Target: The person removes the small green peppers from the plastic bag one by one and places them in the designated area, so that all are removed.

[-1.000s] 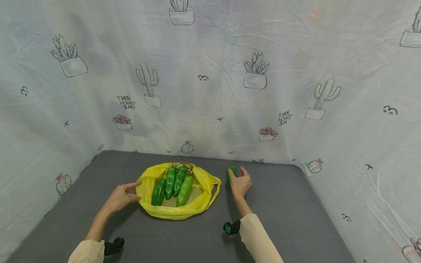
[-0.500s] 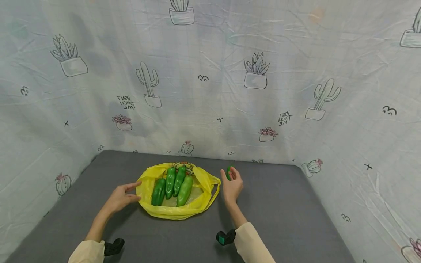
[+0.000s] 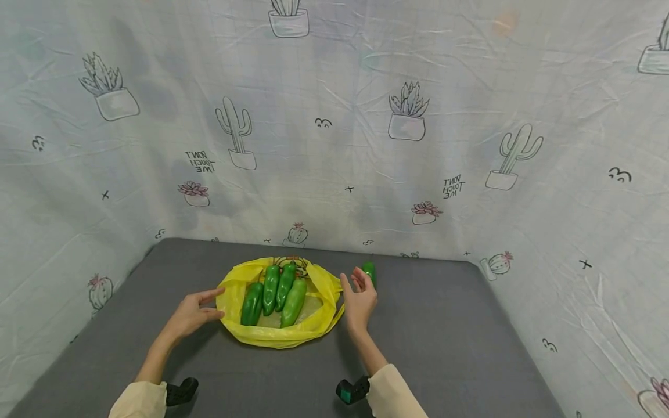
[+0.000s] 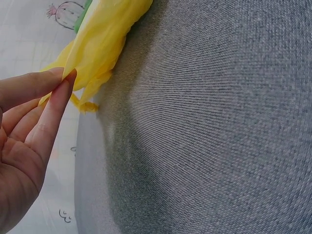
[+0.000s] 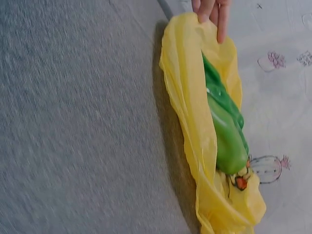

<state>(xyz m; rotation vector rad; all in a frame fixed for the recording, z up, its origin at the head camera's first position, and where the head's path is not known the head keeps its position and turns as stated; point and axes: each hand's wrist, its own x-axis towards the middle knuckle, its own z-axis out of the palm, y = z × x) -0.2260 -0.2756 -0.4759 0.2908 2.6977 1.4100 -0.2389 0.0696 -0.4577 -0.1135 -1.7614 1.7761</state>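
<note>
A yellow plastic bag [image 3: 261,338] lies on the table with its mouth spread wide. Several green peppers [image 3: 294,303] are inside it, one paler than the others. My left hand [image 3: 189,316] pinches the bag's left rim between thumb and fingers; in the left wrist view the yellow film [image 4: 92,53] is caught at the fingertips. At the bag's right side, close to its handle, is my right hand [image 3: 360,302], fingers loosely bent and holding nothing. Another green pepper [image 3: 370,271] is on the table just behind that hand, which partly hides it.
A dark grey cloth covers the table [image 3: 449,337]. Behind it and at both sides hangs a pale curtain [image 3: 334,174] printed with potted cacti. Black wrist devices [image 3: 352,391] are worn on both arms.
My right hand has let go of the single pepper and moved left and nearer, to the bag's right edge. The left hand has stayed on the rim.
</note>
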